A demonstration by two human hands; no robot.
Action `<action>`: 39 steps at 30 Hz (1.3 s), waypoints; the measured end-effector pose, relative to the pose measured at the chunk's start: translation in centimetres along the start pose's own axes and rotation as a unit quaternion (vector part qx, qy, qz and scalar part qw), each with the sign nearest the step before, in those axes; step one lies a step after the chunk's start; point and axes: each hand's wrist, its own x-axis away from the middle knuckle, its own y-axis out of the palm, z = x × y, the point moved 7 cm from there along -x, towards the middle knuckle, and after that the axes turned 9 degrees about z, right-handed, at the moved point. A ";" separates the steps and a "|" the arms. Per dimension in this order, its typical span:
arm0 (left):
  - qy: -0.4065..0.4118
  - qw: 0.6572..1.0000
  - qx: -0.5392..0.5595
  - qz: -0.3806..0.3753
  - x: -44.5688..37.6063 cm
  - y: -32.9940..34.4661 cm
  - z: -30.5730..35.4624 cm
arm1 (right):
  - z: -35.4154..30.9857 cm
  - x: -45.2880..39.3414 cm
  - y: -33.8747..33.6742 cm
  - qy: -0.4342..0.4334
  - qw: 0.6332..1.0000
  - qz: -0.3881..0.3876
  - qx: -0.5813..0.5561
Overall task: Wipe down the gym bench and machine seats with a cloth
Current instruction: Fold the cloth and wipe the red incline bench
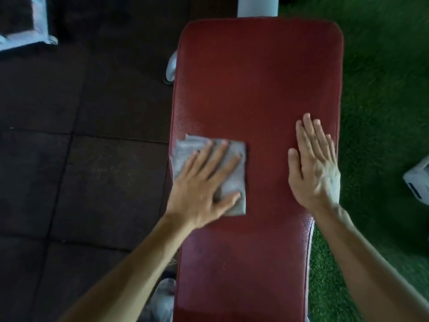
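Note:
A dark red padded gym bench (255, 84) runs away from me through the middle of the view. A folded grey cloth (234, 182) lies on its left side, near the left edge. My left hand (206, 182) presses flat on the cloth with the fingers spread. My right hand (315, 163) rests flat on the bare pad by the right edge, fingers together, holding nothing. The pad surface around the cloth looks slightly damp and shiny.
Dark rubber floor tiles (81, 159) lie left of the bench, green artificial turf (383, 89) to the right. A white post (256, 5) stands at the bench's far end. A white object (417, 180) sits on the turf at right. A grey shoe (162, 298) shows below left.

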 end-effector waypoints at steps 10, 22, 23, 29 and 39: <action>0.056 0.998 0.023 0.016 -6.9 1.9 9.5 | 1.7 -0.4 0.0 0.050 0.989 -0.039 -0.136; -0.176 0.983 -0.011 0.045 -0.1 1.8 8.1 | 0.5 3.8 -0.8 0.063 0.977 -0.066 -0.193; -0.201 0.978 -0.008 0.046 -1.9 2.2 9.2 | 0.8 4.0 -1.1 0.066 0.971 -0.064 -0.219; 0.012 1.000 0.013 0.005 2.0 3.8 16.2 | 1.7 4.3 -2.1 0.096 0.938 -0.050 -0.329; -0.126 0.991 -0.022 0.032 10.2 2.9 10.1 | -0.5 10.2 -1.4 0.026 0.955 -0.074 -0.285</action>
